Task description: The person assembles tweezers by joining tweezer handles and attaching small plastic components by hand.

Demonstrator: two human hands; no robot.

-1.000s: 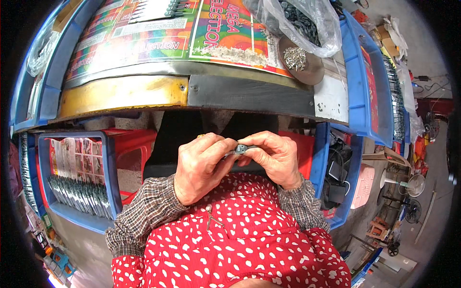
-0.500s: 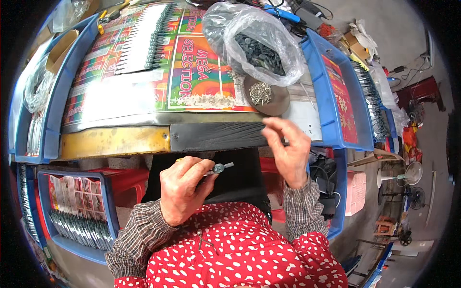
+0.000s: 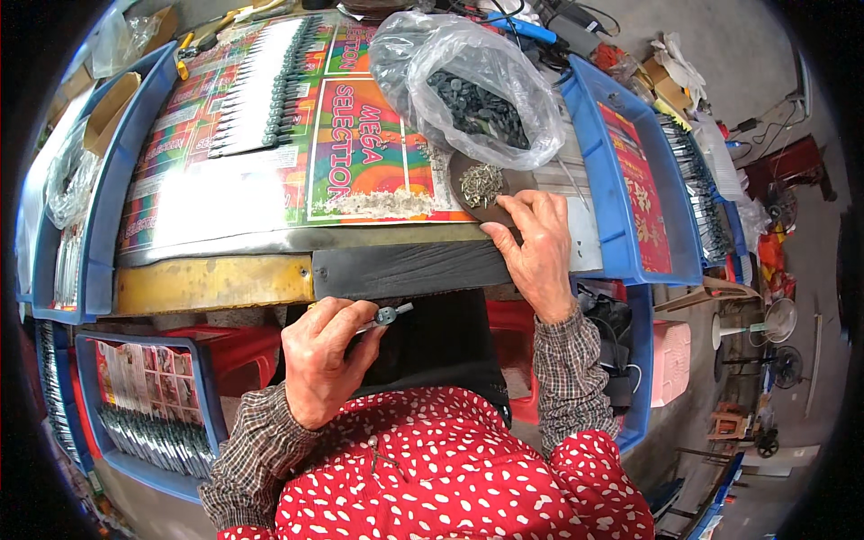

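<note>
My left hand (image 3: pixel 322 358) is closed around a small metal tool (image 3: pixel 385 316) with a grey tip that points right, held just below the table's front edge. My right hand (image 3: pixel 537 247) stretches forward onto the table, fingers spread, fingertips at the rim of a small brown dish (image 3: pixel 474 171) holding several tiny metal parts (image 3: pixel 481 184). Whether those fingers pinch a part I cannot tell. Just behind the dish lies a clear plastic bag (image 3: pixel 468 85) full of dark small parts.
A colourful printed sheet (image 3: pixel 360 153) covers the table, with a row of finished tools (image 3: pixel 270 85) at the back. Blue trays stand to the right (image 3: pixel 630 180), to the left (image 3: pixel 108 207) and below left (image 3: pixel 144 405), the last holding packed cards. A red stool (image 3: pixel 243 351) sits under the table.
One second ago both hands were together over my lap on the small tool. The right hand has let go and reached forward to the brown dish; the left hand keeps the tool.
</note>
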